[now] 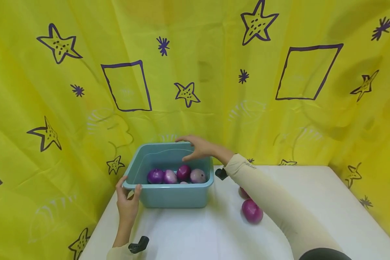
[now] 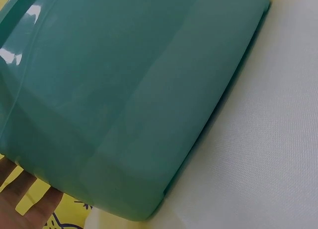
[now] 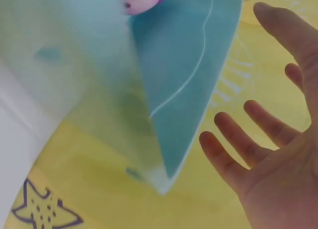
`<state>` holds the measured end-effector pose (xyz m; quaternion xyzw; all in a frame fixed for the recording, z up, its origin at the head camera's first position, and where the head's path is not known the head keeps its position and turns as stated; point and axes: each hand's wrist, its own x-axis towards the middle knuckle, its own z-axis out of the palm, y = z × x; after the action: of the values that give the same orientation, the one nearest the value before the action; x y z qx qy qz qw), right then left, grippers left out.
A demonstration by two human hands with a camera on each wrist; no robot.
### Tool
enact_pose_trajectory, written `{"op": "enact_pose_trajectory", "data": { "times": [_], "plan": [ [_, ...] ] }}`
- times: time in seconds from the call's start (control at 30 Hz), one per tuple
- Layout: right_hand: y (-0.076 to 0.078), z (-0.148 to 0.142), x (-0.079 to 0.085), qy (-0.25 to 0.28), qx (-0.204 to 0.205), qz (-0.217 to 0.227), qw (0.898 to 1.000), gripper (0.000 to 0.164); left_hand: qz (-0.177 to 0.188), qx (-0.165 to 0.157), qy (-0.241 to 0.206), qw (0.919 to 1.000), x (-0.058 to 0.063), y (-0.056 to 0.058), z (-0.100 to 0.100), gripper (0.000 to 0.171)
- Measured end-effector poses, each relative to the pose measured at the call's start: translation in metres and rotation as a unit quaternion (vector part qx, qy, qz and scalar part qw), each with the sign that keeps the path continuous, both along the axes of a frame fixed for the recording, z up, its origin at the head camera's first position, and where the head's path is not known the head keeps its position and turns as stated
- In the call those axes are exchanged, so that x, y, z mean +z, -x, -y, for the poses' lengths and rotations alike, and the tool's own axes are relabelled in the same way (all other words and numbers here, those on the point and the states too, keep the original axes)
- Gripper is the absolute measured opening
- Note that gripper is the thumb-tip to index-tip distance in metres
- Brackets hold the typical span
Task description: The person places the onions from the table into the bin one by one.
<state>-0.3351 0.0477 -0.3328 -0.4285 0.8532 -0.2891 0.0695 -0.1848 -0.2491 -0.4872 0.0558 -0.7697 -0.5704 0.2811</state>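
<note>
A teal plastic bin (image 1: 173,196) stands upright on the table, with several red onions (image 1: 155,176) inside along its near wall. My left hand (image 1: 127,204) grips its near left corner, thumb at the front and fingers along the left side. In the left wrist view those fingers (image 2: 43,205) lie against the bin's end wall. Over the far right part of the rim is my right hand (image 1: 199,147), fingers spread and nothing held. The right wrist view shows its palm (image 3: 285,184) beside the bin wall (image 3: 184,55).
To the right of the bin a red onion (image 1: 252,211) lies on the white table (image 1: 299,195). A second onion (image 1: 243,193) behind it is partly hidden by the right sleeve (image 1: 273,198). A yellow curtain (image 1: 208,122) with drawn stars hangs close behind the bin.
</note>
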Motion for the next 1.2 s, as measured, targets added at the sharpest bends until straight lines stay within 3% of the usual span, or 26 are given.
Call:
{"op": "enact_pose_trajectory", "data": {
  "times": [0.33,0.57,0.8,1.2],
  "plan": [
    [-0.019,-0.06,0.0,0.051,0.008,-0.04,0.998,0.07,-0.004,-0.004,-0.002,1.0,-0.001,0.001,0.001,0.065],
    [-0.04,-0.108,-0.009,0.053,-0.038,-0.036,0.997,0.072,-0.002,-0.001,0.0,1.0,0.0,0.0,0.0,0.064],
    [-0.056,-0.143,-0.03,0.034,-0.071,-0.046,0.996,0.069,-0.009,0.0,-0.007,0.9999,0.001,-0.001,-0.001,0.064],
    [-0.066,-0.174,-0.066,0.025,-0.1,-0.016,0.995,0.067,-0.007,-0.006,-0.014,0.9999,0.004,-0.002,-0.002,0.064]
  ]
}}
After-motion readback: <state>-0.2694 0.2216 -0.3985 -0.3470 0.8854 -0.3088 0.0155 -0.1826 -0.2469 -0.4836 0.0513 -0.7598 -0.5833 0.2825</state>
